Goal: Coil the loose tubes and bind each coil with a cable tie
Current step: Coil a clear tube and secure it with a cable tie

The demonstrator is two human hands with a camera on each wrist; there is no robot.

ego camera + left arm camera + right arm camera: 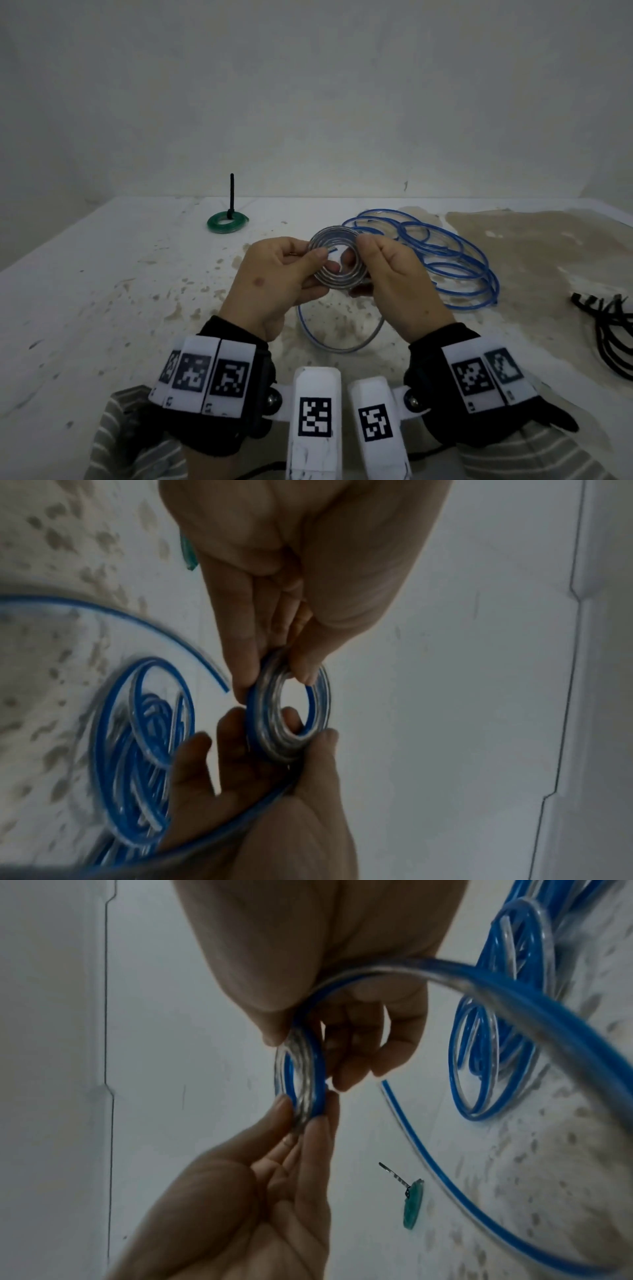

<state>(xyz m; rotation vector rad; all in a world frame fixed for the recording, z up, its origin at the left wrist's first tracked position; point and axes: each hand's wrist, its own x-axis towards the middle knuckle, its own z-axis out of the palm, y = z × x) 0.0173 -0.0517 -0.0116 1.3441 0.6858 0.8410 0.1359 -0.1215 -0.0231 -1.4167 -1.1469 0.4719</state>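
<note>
Both wrists, wrapped in black straps with white marker blocks, sit closest to the viewer. Just beyond them the left hand [274, 274] and right hand [394, 274] are held close together above a stained white table [102, 274], each pinching one side of a small coil [337, 260] wound from clear tube with a blue stripe. Most of that blue tube [445, 260] lies in loose loops on the table behind the right hand, with one slack loop hanging below the coil. A green coil [226, 222], already bound with a black tie, rests far left. Spare cable ties [609, 325] lie at the far right. The springy windings will likely unspool if either pinch loosens, and the loose loops could tangle while being drawn in.
</note>
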